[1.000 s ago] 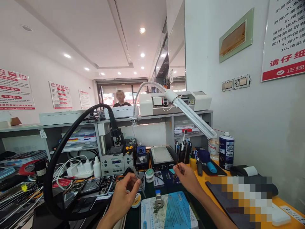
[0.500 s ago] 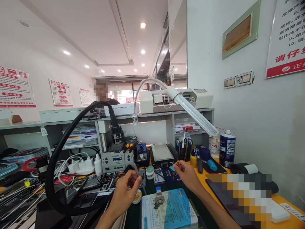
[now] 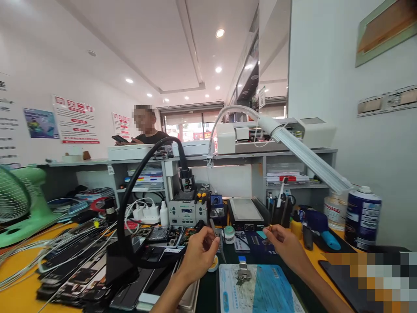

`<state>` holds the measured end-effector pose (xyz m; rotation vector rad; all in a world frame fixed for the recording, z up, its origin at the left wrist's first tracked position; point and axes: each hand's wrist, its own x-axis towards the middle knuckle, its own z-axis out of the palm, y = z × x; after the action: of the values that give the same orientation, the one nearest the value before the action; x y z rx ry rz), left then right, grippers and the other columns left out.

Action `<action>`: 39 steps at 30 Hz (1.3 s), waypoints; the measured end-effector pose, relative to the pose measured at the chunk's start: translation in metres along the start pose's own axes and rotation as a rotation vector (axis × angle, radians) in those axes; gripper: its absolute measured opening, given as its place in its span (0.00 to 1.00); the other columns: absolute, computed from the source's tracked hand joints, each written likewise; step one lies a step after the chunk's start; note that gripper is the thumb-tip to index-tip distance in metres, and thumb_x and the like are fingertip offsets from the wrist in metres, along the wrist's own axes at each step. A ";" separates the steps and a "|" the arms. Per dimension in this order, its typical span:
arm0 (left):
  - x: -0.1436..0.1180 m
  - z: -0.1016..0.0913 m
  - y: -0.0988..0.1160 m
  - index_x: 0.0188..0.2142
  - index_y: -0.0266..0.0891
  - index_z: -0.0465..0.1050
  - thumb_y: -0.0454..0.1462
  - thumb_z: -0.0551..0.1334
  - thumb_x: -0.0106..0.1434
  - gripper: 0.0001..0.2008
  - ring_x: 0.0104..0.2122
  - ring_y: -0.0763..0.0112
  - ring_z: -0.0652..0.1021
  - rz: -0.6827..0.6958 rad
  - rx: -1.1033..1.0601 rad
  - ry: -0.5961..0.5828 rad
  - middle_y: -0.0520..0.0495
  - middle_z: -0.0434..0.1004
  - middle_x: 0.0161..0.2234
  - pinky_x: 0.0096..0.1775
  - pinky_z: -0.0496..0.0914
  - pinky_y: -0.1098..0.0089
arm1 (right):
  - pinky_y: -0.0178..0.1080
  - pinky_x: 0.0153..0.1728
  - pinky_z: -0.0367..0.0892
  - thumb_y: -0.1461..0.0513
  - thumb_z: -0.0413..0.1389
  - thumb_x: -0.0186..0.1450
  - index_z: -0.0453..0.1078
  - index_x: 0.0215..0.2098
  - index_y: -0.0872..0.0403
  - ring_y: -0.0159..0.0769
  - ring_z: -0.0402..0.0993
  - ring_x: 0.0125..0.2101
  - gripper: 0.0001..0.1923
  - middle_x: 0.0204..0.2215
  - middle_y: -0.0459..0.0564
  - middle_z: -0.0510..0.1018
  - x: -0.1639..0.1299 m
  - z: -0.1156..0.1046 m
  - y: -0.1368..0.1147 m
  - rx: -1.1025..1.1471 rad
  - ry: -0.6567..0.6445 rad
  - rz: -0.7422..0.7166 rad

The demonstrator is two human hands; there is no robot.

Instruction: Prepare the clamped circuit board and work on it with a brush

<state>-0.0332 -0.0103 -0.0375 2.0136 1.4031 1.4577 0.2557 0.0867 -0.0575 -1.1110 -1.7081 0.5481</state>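
- The left hand (image 3: 199, 254) is curled, thumb and forefinger pinched on slim silver metal tweezers (image 3: 216, 237) whose tips slant down toward 5 o'clock.
- The right hand (image 3: 286, 247) is loosely closed, its fingertips nipping a small thin orange-brown tool (image 3: 270, 227); I cannot tell what kind of tool it is.
- Between the 2 hands and toward 6 o'clock lies a small grey metal part (image 3: 243, 273), apart from both, on a flat blue-and-white rectangular work mat (image 3: 260, 291).
- At 12 o'clock from the left hand stands a boxy grey soldering station (image 3: 187, 213), with a thick black rubbery hose (image 3: 137, 182) arching over it.
- At 2 o'clock from the right hand, a glossy dark blue spray can (image 3: 362, 217) stands under a ribbed white lamp bar (image 3: 309, 158).
- A person (image 3: 148, 130) waits behind the far counter.
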 end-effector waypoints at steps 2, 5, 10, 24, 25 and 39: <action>0.000 0.001 -0.001 0.39 0.37 0.74 0.45 0.62 0.73 0.13 0.27 0.74 0.75 -0.007 0.000 0.001 0.52 0.74 0.30 0.32 0.74 0.69 | 0.39 0.26 0.64 0.40 0.55 0.65 0.68 0.28 0.52 0.36 0.67 0.22 0.25 0.20 0.43 0.68 0.002 0.000 0.000 -0.005 0.008 0.008; 0.000 0.002 -0.002 0.39 0.36 0.74 0.44 0.62 0.73 0.13 0.27 0.74 0.75 -0.015 0.003 0.008 0.52 0.75 0.30 0.32 0.74 0.69 | 0.41 0.24 0.61 0.40 0.56 0.61 0.68 0.24 0.50 0.38 0.65 0.20 0.24 0.19 0.46 0.68 0.004 -0.001 0.001 -0.029 0.020 0.024; 0.001 0.003 -0.001 0.40 0.36 0.75 0.44 0.62 0.73 0.12 0.26 0.74 0.75 -0.009 0.015 0.024 0.52 0.75 0.30 0.31 0.74 0.70 | 0.41 0.21 0.61 0.40 0.59 0.59 0.72 0.24 0.50 0.41 0.66 0.18 0.23 0.18 0.50 0.72 0.007 -0.005 0.005 -0.046 -0.014 0.034; 0.007 0.000 -0.027 0.43 0.35 0.74 0.44 0.64 0.72 0.12 0.28 0.73 0.76 -0.129 -0.130 0.056 0.51 0.76 0.34 0.31 0.75 0.69 | 0.39 0.35 0.77 0.56 0.58 0.75 0.75 0.46 0.58 0.33 0.79 0.31 0.12 0.36 0.48 0.81 0.002 -0.004 -0.003 -0.052 -0.132 0.201; 0.007 -0.001 -0.028 0.43 0.35 0.74 0.44 0.64 0.72 0.12 0.28 0.73 0.76 -0.134 -0.132 0.063 0.51 0.75 0.33 0.31 0.75 0.69 | 0.39 0.35 0.78 0.56 0.59 0.75 0.75 0.46 0.58 0.33 0.79 0.31 0.12 0.36 0.48 0.81 0.002 -0.005 -0.003 -0.053 -0.152 0.209; 0.013 -0.011 -0.031 0.45 0.35 0.74 0.44 0.64 0.72 0.13 0.29 0.73 0.77 -0.244 -0.080 0.183 0.50 0.77 0.35 0.32 0.75 0.69 | 0.45 0.44 0.78 0.57 0.59 0.75 0.76 0.50 0.57 0.39 0.80 0.40 0.12 0.44 0.52 0.81 -0.001 -0.009 -0.002 -0.256 -0.385 0.158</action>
<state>-0.0590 0.0120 -0.0471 1.6298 1.5720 1.5910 0.2630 0.0835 -0.0534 -1.3995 -2.0763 0.6900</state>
